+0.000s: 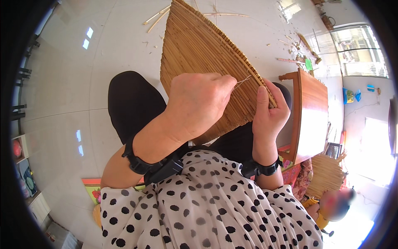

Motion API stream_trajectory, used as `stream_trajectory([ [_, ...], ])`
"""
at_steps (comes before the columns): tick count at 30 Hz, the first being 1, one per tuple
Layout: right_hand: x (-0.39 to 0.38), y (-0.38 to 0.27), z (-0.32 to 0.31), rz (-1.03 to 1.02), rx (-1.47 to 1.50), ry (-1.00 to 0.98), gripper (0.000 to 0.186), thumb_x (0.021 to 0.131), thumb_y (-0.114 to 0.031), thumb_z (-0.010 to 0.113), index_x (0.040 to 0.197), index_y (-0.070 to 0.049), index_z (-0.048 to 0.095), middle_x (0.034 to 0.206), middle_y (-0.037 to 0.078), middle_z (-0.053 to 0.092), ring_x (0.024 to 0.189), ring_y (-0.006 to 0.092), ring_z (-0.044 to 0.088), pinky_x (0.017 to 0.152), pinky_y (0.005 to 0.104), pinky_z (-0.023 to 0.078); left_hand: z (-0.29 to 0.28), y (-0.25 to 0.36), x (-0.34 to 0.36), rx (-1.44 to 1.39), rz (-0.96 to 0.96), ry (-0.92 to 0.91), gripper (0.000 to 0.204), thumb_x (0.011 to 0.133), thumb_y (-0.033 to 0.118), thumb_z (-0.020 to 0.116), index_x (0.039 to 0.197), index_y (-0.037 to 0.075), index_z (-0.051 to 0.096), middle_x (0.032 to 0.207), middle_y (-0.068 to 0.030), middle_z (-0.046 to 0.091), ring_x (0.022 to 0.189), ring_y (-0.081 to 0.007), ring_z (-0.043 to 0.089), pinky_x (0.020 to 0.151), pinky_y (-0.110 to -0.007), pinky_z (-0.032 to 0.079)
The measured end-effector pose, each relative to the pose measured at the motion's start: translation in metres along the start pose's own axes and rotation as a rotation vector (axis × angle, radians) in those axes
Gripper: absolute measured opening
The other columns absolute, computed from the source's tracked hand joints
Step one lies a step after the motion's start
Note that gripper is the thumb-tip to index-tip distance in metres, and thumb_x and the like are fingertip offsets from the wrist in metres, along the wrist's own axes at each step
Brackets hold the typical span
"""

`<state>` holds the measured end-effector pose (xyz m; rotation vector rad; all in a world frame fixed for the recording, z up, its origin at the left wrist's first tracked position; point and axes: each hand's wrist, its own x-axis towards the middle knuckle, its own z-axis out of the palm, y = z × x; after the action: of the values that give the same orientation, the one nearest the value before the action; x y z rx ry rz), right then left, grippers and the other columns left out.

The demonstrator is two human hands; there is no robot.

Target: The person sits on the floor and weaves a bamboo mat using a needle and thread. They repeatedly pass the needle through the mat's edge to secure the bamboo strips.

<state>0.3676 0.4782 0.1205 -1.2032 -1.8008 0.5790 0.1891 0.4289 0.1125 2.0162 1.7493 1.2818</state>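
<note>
A woven mat of thin bamboo strips (199,45) rests on my lap and fans out across the white tiled floor. My left hand (197,101) lies over the mat's near part, fingers pinched on a thin strand (243,81) that runs to the mat's right edge. My right hand (269,110) grips that right edge, thumb pressed along the rim. Both wrists carry black straps.
A low wooden table (309,112) stands at my right. Loose bamboo sticks (155,18) and scraps lie on the floor beyond the mat. A bundle of strips (325,174) and a small child (331,205) are at the lower right. Shelves (23,166) line the left.
</note>
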Motion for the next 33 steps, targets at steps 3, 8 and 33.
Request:
stream_trajectory([
  [3,-0.001,0.001,-0.001,0.000,0.005,-0.001,0.020,0.098,-0.009,0.068,0.112,0.005,0.070,0.086,0.003,0.070,0.077,0.0065,0.060,0.069,0.0223,0.050,0.000,0.000,-0.001,-0.005,-0.002,-0.005,0.013,0.084,0.002,0.073,0.096,0.005,0.073,0.078,-0.0085,0.072,0.067,-0.0264,0.070,0.056,-0.034,0.054],
  [8,-0.002,0.000,-0.002,0.007,0.004,-0.001,0.020,0.098,-0.009,0.068,0.112,0.005,0.070,0.086,0.004,0.070,0.076,0.0065,0.060,0.069,0.0223,0.050,-0.001,0.002,-0.001,-0.012,0.007,-0.006,0.013,0.084,0.002,0.073,0.096,0.005,0.073,0.078,-0.0088,0.072,0.068,-0.0267,0.070,0.057,-0.034,0.054],
  [33,-0.006,-0.005,-0.002,-0.102,-0.008,-0.102,0.019,0.092,-0.005,0.071,0.109,0.002,0.071,0.080,0.011,0.070,0.065,0.0119,0.063,0.063,0.0243,0.051,-0.037,0.005,0.005,0.122,0.065,-0.181,0.011,0.083,0.003,0.072,0.094,0.005,0.073,0.071,-0.0085,0.067,0.061,-0.0275,0.064,0.053,-0.036,0.048],
])
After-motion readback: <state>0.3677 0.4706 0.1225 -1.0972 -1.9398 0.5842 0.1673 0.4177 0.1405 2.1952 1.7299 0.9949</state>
